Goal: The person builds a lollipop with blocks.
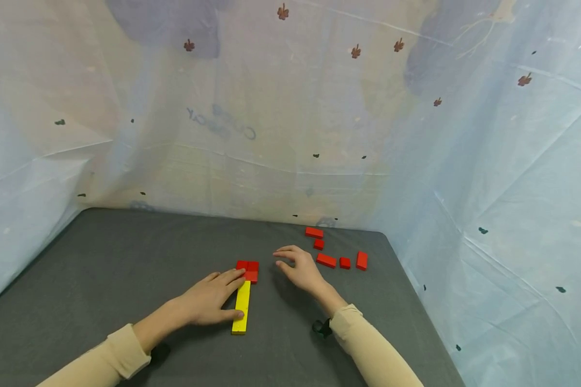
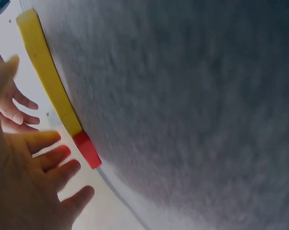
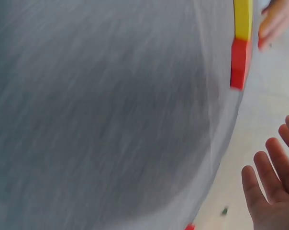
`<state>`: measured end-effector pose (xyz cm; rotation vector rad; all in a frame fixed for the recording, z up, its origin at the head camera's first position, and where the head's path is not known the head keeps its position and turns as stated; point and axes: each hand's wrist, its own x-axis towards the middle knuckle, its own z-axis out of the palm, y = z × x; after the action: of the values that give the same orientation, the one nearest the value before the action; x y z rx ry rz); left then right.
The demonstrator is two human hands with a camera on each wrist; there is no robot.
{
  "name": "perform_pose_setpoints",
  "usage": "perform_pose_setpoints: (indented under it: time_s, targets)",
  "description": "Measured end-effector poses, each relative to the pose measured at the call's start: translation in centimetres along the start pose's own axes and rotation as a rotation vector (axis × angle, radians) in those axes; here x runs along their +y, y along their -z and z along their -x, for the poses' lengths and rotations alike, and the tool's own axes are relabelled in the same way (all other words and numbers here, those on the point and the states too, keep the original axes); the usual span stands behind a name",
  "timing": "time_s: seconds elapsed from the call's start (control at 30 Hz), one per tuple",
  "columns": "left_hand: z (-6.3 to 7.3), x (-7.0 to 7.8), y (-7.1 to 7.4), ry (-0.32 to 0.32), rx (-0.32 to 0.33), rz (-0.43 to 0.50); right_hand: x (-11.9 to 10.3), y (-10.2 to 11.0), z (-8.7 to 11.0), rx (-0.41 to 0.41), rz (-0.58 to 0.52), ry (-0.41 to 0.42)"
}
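Note:
A long yellow block [image 1: 242, 303] lies on the dark grey table, with a small group of red blocks [image 1: 254, 266] against its far end. My left hand [image 1: 208, 298] is over the left side of the yellow block, fingers extended and spread. In the left wrist view, its fingertips appear apart from the yellow block [image 2: 51, 74] and the red piece [image 2: 87, 149]. To the right of the red group, my right hand [image 1: 300, 269] hangs above the table with nothing in it. The right wrist view shows its fingers [image 3: 276, 165] spread and slightly bent.
Several loose red blocks lie at the back right, among them a rectangular one [image 1: 314, 232], a small cube [image 1: 345, 263] and another rectangular one [image 1: 362, 260]. A pale patterned sheet [image 1: 252, 161] hangs behind the table [image 1: 101, 258] and along its sides.

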<state>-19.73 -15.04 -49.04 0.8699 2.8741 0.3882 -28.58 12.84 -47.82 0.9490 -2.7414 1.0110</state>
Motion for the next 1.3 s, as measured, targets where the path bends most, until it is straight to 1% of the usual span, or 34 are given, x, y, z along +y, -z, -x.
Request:
perform_pose_setpoints:
  time_s: [0.07,0.17,0.3,0.43,0.57,0.7,0.93,1.1,1.3]
  targets:
    - [0.2,0.2,0.0,0.0,0.014,0.005,0.7,0.9,0.5,0.037,0.008,-0.024]
    - [0.5,0.4,-0.2,0.007,0.016,-0.002,2.0,2.3,1.3,0.097,0.025,-0.069]
    - [0.7,0.2,-0.7,-0.002,0.021,-0.028,4.0,4.4,2.4,0.172,0.045,-0.149]
    - [0.8,0.0,-1.1,0.003,0.019,-0.044,6.2,6.5,3.3,0.211,0.075,-0.22]
    - [1.0,0.1,-1.1,0.009,0.005,-0.047,8.4,8.2,4.2,0.216,0.132,-0.277]
    - [1.1,0.1,-1.1,0.002,-0.001,-0.047,10.5,9.7,5.0,0.181,0.188,-0.322]
    - [1.2,0.1,-0.9,-0.004,-0.009,-0.049,13.2,11.4,6.1,0.061,0.281,-0.327]
    - [1.0,0.2,-0.8,0.002,-0.027,-0.027,14.2,12.1,6.3,-0.017,0.32,-0.321]
    - [0.8,0.3,-0.8,0.008,-0.048,-0.022,15.0,12.2,6.5,-0.064,0.355,-0.341]
